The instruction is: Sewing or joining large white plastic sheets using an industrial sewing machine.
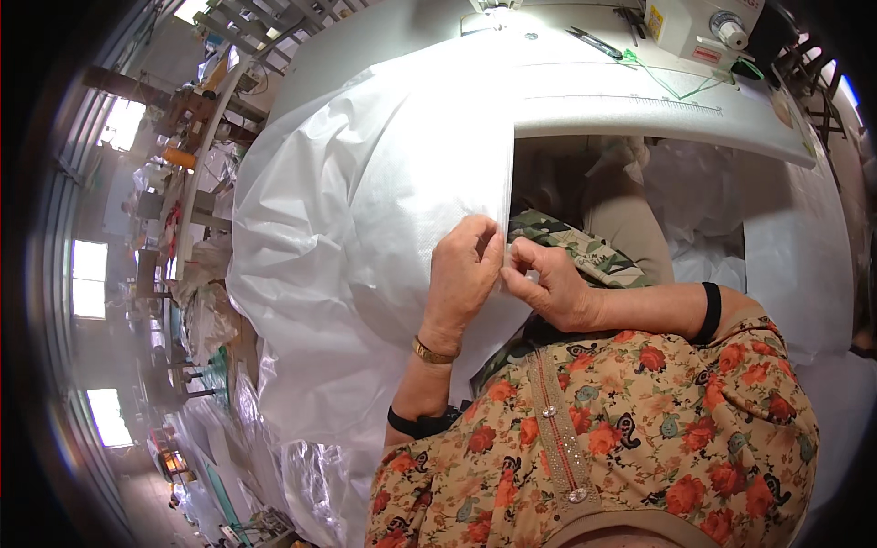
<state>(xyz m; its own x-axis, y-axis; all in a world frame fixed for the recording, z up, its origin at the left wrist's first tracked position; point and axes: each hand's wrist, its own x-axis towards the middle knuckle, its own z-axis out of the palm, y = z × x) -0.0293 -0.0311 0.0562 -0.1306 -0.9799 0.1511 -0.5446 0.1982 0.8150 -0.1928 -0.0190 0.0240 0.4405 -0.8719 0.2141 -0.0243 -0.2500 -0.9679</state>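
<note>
A large white sheet [320, 228], woven-looking in places and creased at the left, spreads over the table and hangs down toward my lap. Its straight right edge runs from the lit needle area [498, 16] at the top down to my hands. My left hand [464, 279], with a watch on the wrist, pinches that edge with the fingertips. Close beside it, my right hand [555, 285] is curled, thumb and forefinger pressed together at the same edge. The fingertips nearly meet, and the exact bit of edge between them is partly hidden.
A white sewing machine [699, 36] stands at the top right on a pale table [603, 114] with a printed ruler. Thread snips [596, 42] and green thread [676, 91] lie there. More white sheeting [795, 256] hangs at the right. Cluttered workbenches stand at the left.
</note>
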